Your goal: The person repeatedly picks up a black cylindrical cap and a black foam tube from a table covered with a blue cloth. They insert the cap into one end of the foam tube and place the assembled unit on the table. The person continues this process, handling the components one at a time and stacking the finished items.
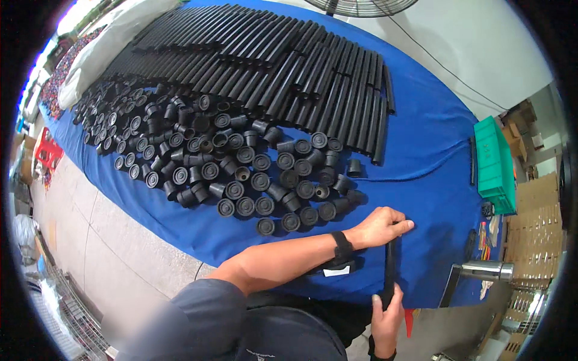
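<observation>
Head view: tube (pixel 390 262) with near end clamped in fingers of right hand (pixel 387 319), far end under curled fingers of left hand (pixel 376 230), grip there impossible to tell. Beneath fingers, cloth (pixel 436 195); beyond and left, caps (pixel 261 162); farther, other tubes (pixel 259 78); right, bin (pixel 495 165).

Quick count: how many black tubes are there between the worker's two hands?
1: a black tube, its far end at the left hand, its near end in the right hand. Fingers could hide another.
</observation>
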A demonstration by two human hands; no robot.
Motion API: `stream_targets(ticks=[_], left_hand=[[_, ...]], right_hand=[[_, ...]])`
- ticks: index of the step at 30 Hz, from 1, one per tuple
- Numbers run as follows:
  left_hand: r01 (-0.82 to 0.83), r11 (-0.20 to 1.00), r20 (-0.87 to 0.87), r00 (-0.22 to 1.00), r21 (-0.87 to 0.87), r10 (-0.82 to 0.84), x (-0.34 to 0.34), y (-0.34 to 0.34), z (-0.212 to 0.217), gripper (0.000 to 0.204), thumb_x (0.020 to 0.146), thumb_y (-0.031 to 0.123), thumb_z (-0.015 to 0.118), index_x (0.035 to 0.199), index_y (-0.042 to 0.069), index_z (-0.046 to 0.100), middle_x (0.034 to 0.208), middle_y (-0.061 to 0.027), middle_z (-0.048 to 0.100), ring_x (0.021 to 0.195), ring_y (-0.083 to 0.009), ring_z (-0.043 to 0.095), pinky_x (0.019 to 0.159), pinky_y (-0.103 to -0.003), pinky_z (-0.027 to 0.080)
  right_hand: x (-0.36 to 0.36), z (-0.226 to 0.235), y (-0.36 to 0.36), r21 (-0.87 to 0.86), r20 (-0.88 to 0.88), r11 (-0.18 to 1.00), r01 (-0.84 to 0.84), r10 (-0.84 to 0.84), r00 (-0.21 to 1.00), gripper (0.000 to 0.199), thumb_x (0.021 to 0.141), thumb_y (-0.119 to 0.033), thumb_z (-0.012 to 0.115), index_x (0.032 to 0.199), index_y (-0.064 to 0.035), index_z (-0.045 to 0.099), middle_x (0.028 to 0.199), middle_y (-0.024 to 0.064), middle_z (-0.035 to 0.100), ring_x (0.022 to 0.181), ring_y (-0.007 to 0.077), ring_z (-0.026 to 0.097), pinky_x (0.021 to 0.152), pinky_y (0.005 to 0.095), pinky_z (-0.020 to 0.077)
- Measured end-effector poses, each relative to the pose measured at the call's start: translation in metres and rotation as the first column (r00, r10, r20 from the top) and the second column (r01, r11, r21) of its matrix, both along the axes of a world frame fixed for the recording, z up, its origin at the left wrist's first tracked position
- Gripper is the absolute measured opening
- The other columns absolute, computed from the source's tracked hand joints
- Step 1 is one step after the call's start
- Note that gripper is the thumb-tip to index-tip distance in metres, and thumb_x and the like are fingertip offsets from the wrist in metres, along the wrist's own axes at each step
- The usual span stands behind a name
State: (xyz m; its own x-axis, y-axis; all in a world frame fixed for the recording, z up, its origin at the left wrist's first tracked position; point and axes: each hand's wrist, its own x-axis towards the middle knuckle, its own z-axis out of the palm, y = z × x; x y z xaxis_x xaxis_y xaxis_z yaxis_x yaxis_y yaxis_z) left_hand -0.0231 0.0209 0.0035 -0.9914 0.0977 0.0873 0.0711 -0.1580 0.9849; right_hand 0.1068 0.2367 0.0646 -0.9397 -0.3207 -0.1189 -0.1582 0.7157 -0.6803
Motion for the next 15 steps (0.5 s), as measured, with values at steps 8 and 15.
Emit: stream_targets(ticks=[8, 15], left_hand=[[0.036, 0.991, 0.038, 0.998, 0.133, -0.041, 0.002, -0.002, 0.001, 0.046, 0.102, 0.039, 0.063, 0.073, 0.004, 0.065, 0.061, 0.0041, 0.053, 0.058, -0.0069, 0.045, 0.054, -0.030, 0.038], [0.191, 0.941, 0.153, 0.958, 0.279, -0.240, 0.004, -0.013, 0.012, 0.043, 0.101, 0.035, 0.064, 0.073, 0.003, 0.065, 0.063, 0.0022, 0.055, 0.062, -0.0073, 0.048, 0.056, -0.031, 0.040]], right_hand=[[-0.001, 0.010, 0.005, -0.307, 0.531, 0.881, 0.361, -0.157, 0.833, 0.041, 0.094, -0.012, 0.067, 0.128, 0.0029, 0.050, 0.087, 0.0096, 0.062, 0.056, 0.0167, 0.057, 0.051, 0.0291, 0.0474], [-0.004, 0.006, 0.030, -0.511, 0.768, 0.642, 0.571, 0.044, 0.638, 0.035, 0.093, -0.013, 0.066, 0.123, 0.0019, 0.055, 0.087, 0.0102, 0.063, 0.058, 0.0156, 0.056, 0.047, 0.0274, 0.0432]])
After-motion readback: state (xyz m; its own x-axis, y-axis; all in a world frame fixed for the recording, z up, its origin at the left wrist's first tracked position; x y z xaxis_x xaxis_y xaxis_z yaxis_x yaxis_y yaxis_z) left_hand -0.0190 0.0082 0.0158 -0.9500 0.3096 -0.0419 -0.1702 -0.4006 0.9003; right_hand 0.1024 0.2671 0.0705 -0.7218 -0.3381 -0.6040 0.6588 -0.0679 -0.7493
